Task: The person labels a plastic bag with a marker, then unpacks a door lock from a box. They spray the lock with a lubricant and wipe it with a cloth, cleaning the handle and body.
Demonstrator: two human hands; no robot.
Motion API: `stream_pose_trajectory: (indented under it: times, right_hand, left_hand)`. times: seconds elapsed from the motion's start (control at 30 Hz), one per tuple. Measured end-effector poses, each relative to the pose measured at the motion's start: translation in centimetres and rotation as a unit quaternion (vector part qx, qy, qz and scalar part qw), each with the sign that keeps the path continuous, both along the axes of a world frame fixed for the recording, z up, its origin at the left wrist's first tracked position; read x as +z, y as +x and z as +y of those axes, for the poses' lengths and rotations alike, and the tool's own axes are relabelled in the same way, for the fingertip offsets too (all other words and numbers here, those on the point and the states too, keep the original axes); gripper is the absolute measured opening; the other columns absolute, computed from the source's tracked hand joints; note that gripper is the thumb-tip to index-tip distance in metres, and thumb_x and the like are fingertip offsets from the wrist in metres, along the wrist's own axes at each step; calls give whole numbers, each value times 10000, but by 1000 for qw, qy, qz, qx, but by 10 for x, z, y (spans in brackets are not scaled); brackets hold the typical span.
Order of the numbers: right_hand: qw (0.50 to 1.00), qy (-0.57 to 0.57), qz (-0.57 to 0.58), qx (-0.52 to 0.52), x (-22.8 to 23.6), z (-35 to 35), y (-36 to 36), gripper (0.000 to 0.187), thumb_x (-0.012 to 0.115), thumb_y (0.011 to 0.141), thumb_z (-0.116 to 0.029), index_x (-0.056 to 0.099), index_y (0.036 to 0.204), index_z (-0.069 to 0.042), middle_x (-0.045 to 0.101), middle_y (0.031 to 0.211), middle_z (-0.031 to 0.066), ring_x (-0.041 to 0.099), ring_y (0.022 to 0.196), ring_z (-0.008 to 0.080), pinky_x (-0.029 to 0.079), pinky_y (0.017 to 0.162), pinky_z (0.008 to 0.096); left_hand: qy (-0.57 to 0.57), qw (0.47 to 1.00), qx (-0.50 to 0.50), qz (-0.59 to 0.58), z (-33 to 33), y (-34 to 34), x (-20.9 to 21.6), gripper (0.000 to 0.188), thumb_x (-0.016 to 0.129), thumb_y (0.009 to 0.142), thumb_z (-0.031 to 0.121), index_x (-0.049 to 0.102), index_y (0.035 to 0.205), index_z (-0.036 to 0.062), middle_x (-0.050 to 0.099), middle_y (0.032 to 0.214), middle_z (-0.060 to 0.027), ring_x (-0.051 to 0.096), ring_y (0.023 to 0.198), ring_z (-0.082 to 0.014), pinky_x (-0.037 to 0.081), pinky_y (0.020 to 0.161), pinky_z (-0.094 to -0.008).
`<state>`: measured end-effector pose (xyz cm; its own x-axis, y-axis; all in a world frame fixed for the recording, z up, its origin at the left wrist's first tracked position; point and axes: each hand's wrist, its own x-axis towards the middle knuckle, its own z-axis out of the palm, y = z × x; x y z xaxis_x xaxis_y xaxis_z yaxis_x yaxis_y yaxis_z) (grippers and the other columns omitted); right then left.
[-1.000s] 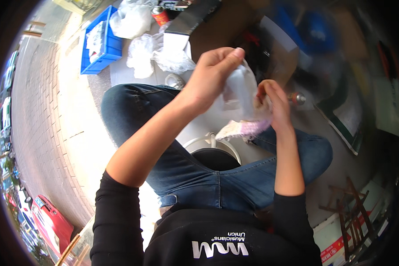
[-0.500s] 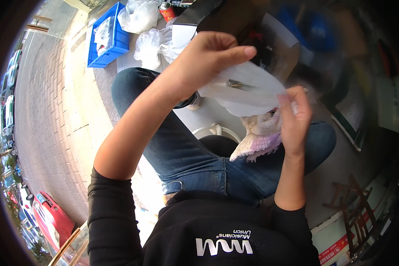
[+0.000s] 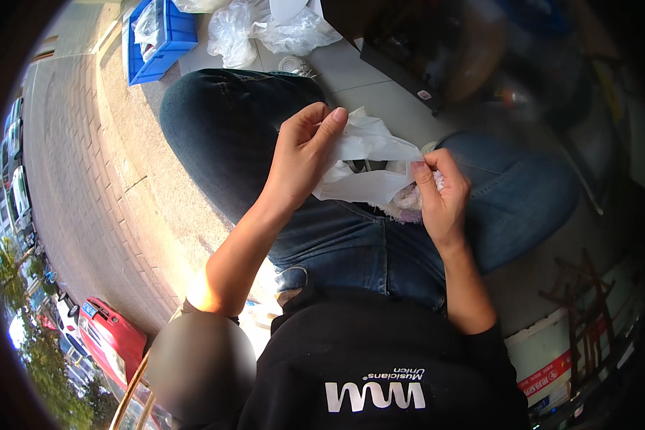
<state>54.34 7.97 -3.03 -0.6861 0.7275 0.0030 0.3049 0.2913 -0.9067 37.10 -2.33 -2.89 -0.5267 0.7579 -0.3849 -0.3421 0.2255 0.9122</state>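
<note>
a person in a black top (image 3: 380, 322) with white lettering across the chest and blue jeans (image 3: 330, 247) sits with knees spread wide, both bare forearms raised over the lap. the left sleeve (image 3: 201, 369) shows only as a blur at the lower edge.

above the lap, a thin white plastic bag (image 3: 362, 188) is stretched between the two hands, with a gap showing between its upper and lower layers. the left hand (image 3: 301, 154) has its grip clamped on the bag's left end, thumb pressed against curled fingers. the right hand (image 3: 443, 197) has its grip clamped on the bag's right end, thumb on top. a fuzzy white-and-lilac cloth (image 3: 408, 204) bunches beneath the bag, against the right hand; whether that grip also closes on the cloth, one cannot tell.

beyond the hands, a light-coloured shoe (image 3: 295, 67) rests on the grey tiled floor (image 3: 369, 86) past the left thigh. farther out, crumpled clear bags (image 3: 279, 34) lie near a blue crate (image 3: 170, 54), itself holding a pale plastic-wrapped bundle (image 3: 147, 29). a dark box (image 3: 398, 72) sits in shadow ahead.

off to the right, brown wooden stools (image 3: 588, 315) stand by a red-and-white panel (image 3: 548, 376). to the left, sunlit brick paving (image 3: 79, 165) runs along the street, where a red car (image 3: 111, 337) is parked close to a white car (image 3: 68, 315) and leafy trees (image 3: 50, 358).
</note>
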Motion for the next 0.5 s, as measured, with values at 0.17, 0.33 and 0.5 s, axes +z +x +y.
stream_pose_trajectory:
  times: [0.17,0.33,0.5]
  right_hand:
    - [1000,-25,-14,9,1,-4,-2,199,565,872,-153,503,744,-14,518,585,87,519,518,194,400,499,297]
    - [999,-43,20,-4,-4,-11,-9,207,564,874,-163,507,740,-17,524,588,94,522,514,200,402,498,307]
    - [999,-25,27,0,-12,-18,-13,206,559,877,-177,515,747,-23,545,600,103,545,530,243,407,501,329]
  left_hand:
    - [0,997,37,67,-1,2,25,204,559,902,207,504,859,16,504,655,-9,408,548,-18,323,467,-184]
    - [133,796,4,590,-4,17,60,169,619,696,-15,547,843,27,556,758,-62,512,568,-175,413,490,-264]
    - [-187,746,-394,504,9,20,26,100,535,723,31,606,791,12,613,789,-147,605,729,-320,472,628,-383]
